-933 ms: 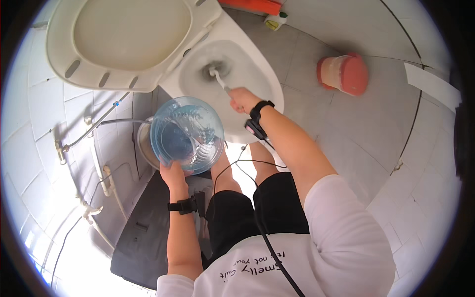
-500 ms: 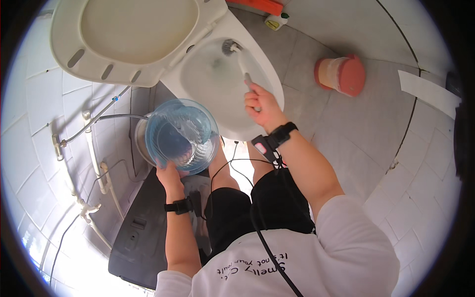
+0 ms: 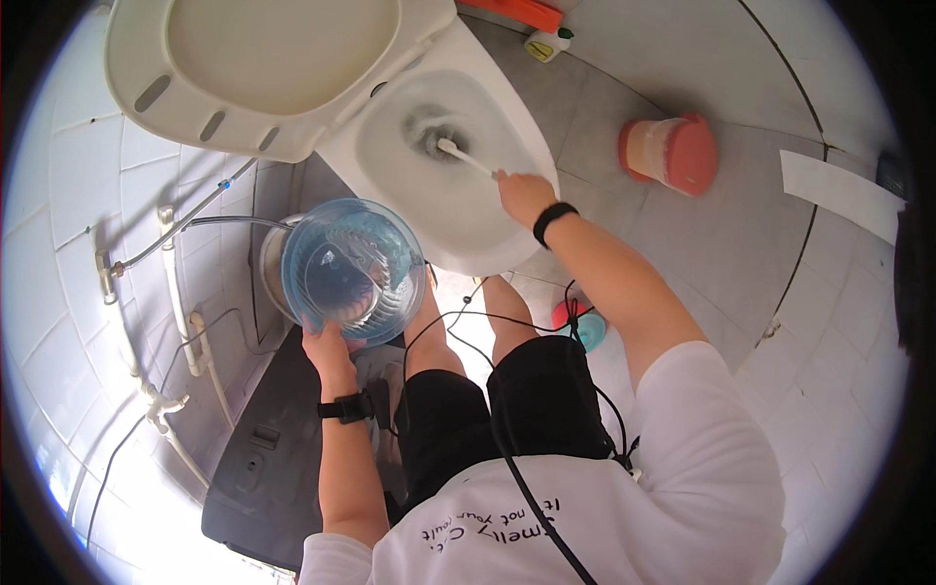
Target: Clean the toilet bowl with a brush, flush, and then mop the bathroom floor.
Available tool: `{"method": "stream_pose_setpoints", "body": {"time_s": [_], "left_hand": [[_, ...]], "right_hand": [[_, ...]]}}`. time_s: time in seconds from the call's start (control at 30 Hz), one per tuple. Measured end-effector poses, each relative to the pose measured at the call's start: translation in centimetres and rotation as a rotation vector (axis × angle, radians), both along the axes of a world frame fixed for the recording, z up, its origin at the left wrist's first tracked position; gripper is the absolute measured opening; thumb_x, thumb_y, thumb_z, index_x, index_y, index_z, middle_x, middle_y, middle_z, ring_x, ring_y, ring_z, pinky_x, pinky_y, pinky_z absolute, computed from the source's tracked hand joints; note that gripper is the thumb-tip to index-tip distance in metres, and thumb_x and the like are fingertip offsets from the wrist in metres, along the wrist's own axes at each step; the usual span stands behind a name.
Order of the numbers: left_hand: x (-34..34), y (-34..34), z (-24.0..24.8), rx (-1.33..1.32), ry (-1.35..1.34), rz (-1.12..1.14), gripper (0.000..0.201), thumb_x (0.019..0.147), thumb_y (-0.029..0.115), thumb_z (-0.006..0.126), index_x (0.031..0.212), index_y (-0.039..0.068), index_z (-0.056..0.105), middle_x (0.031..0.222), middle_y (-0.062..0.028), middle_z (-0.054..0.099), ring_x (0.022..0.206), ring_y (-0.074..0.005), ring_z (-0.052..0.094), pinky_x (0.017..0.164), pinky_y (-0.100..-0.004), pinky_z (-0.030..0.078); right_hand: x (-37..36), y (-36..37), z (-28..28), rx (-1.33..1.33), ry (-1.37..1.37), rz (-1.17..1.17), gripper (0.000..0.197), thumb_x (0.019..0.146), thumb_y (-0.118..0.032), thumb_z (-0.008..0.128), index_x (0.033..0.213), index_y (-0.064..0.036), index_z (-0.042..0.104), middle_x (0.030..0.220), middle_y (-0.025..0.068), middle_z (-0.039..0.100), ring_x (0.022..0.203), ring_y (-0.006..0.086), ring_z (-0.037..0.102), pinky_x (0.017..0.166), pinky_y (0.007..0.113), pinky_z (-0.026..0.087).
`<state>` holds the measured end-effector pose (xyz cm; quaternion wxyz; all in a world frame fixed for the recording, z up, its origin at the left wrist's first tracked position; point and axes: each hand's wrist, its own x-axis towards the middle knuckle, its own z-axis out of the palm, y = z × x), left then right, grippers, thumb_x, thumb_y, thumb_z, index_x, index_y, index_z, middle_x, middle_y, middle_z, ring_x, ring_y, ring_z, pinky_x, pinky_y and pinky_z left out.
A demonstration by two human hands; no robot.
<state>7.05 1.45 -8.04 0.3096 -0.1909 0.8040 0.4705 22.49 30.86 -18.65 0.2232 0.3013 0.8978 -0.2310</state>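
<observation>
My right hand (image 3: 527, 199) is closed round the handle of a white toilet brush (image 3: 468, 157). The brush reaches down into the toilet bowl (image 3: 390, 185), its dark head at the drain hole, where the water looks stirred. With my left hand (image 3: 330, 349) I grip the near rim of a see-through blue plastic basin (image 3: 353, 268). Clear ridged sides and what looks like water show inside it. The basin is left of the bowl, over a round whitish container partly hidden beneath it.
The toilet seat and lid (image 3: 224, 146) stand raised at the upper left. Water pipes (image 3: 122, 322) run along the left wall. A dark grey bin-like box (image 3: 258, 468) is by my left leg. A pink stool (image 3: 673, 153) and a bottle (image 3: 548, 44) stand on the floor; cables hang before me.
The brush head has moved from the bowl's far wall down into the drain hole. My right hand has shifted slightly right and turned. The basin has tilted a little.
</observation>
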Motion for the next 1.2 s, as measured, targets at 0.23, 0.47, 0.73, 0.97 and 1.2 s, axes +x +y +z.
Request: {"method": "stream_pose_setpoints", "body": {"time_s": [0.23,0.47,0.73,0.97,1.2], "left_hand": [[0.6,0.2,0.1,0.03,-0.008,0.037,0.037,0.071,0.002,0.048,0.108,-0.004,0.045,0.078,-0.0085,0.055,0.042,-0.0136,0.05,0.034,-0.0245,0.044],[0.0,-1.1,-0.7,0.049,-0.04,0.098,0.033,0.073,0.004,0.049,0.106,-0.004,0.046,0.077,-0.0087,0.055,0.041,-0.0136,0.049,0.035,-0.0242,0.043],[-1.0,-1.5,-0.3,0.049,-0.013,0.114,0.04,0.075,0.004,0.047,0.114,-0.005,0.042,0.08,-0.0094,0.055,0.049,-0.0132,0.052,0.036,-0.0239,0.044],[-1.1,-1.8,-0.6,0.011,0.001,0.116,0.038,0.074,0.003,0.047,0.112,-0.001,0.045,0.078,-0.0065,0.054,0.047,-0.0107,0.048,0.037,-0.0249,0.046],[-1.0,-2.3,-0.9,0.036,0.032,0.103,0.039,0.074,0.003,0.047,0.112,-0.001,0.045,0.081,-0.0072,0.056,0.05,-0.0119,0.052,0.038,-0.0246,0.047]], "right_hand": [[-4.8,3.8,0.7,0.261,0.018,0.129,0.031,0.078,-0.007,0.042,0.107,-0.001,0.051,0.065,0.0118,0.059,0.062,0.0274,0.059,0.053,0.038,0.047],[0.9,3.8,8.4,0.33,-0.126,0.101,0.05,0.076,-0.008,0.043,0.124,-0.003,0.037,0.067,0.0151,0.059,0.062,0.0284,0.059,0.054,0.039,0.047],[4.2,0.2,8.0,0.26,-0.256,0.165,0.041,0.079,-0.008,0.042,0.119,-0.0019,0.04,0.067,0.0136,0.06,0.062,0.0303,0.06,0.054,0.041,0.048],[-1.5,3.9,8.0,0.368,-0.26,0.157,0.035,0.081,-0.011,0.039,0.115,-0.0031,0.043,0.072,0.0161,0.06,0.067,0.0314,0.06,0.055,0.042,0.048],[7.3,-1.4,10.3,0.061,-0.396,0.213,0.018,0.081,-0.011,0.039,0.092,-0.0022,0.05,0.076,0.0183,0.059,0.073,0.0344,0.058,0.064,0.045,0.046]]}}
